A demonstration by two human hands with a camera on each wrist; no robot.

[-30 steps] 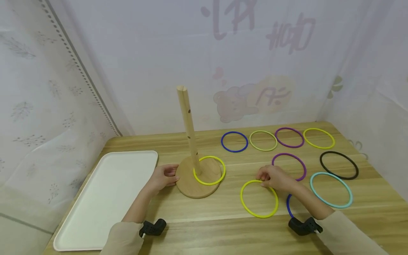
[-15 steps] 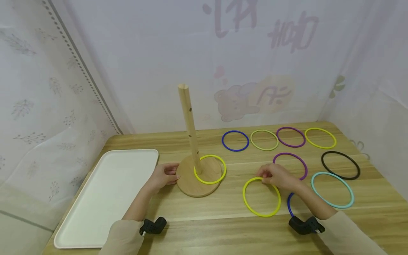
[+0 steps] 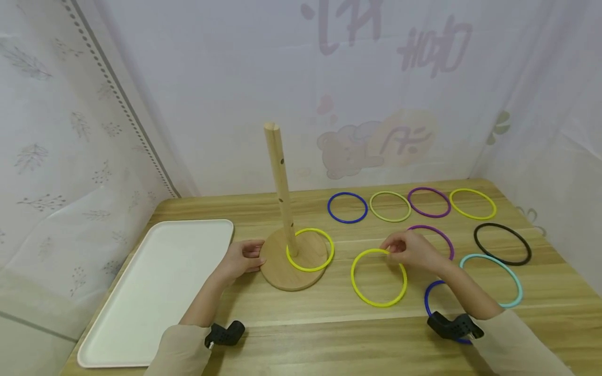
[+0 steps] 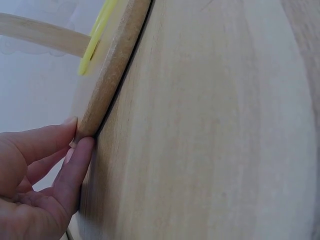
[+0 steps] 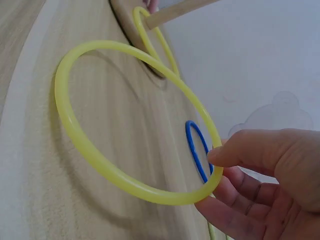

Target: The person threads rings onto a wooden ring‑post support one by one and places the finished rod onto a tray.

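Observation:
My right hand [image 3: 414, 251] pinches a yellow ring [image 5: 61, 90] between thumb and fingers. The ring is tilted and casts a shadow on the table below it. On the left, my left hand [image 3: 241, 259] grips the edge of a round wooden base [image 3: 275, 279], thumb on top and fingertips at its side in the left wrist view. From this base rises an upright wooden peg [image 3: 278, 183] with dark spots along it. Another yellow ring [image 3: 333, 251] lies around the foot of the peg, partly over the base's right edge.
A white tray [image 3: 155, 271] lies left of the stand. Along the back right are blue [image 3: 347, 222], light green [image 3: 390, 221], purple [image 3: 429, 215] and yellow rings [image 3: 472, 217]. Nearer are a second purple [image 3: 452, 248], a black [image 3: 503, 225], a turquoise [image 3: 520, 292] and another blue ring [image 3: 426, 300].
My right hand has lifted the yellow ring off the table and shifted it slightly away from me and to the left. The left hand stays at the base.

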